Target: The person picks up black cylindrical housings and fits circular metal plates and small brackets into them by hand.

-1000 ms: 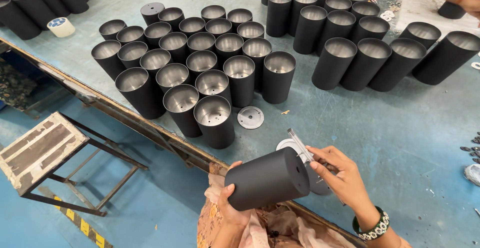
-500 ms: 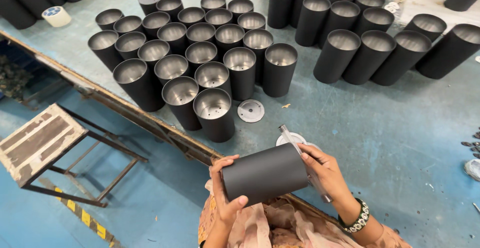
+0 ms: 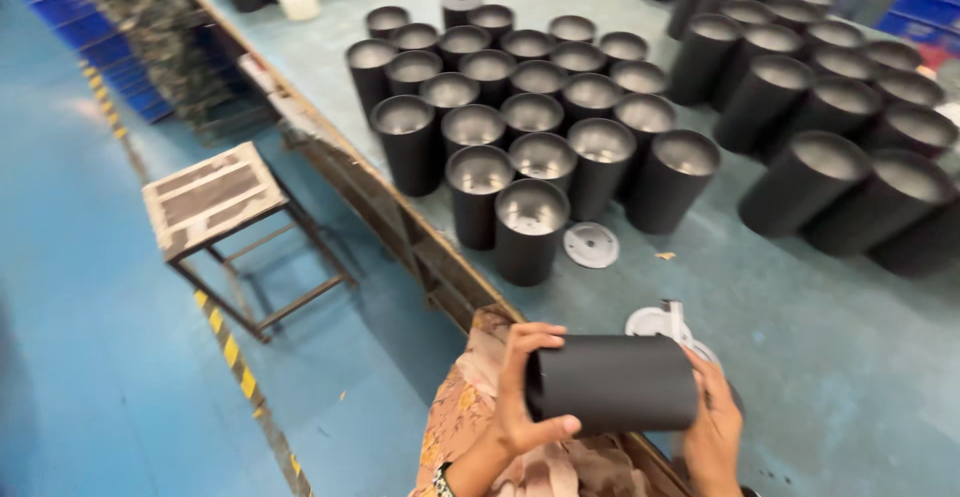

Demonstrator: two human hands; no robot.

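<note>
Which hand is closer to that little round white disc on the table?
Probably the right hand: it holds the black cylinder's end nearest the white disc. The left hand grips the end by the table edge.

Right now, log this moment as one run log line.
left hand: grips black cylinder end | right hand: grips other end | cylinder: sideways, above table edge | table: upright open black cylinders, round disc

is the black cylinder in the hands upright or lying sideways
Sideways: the black cylinder lies level, left hand at one end, right hand at the other.
</note>
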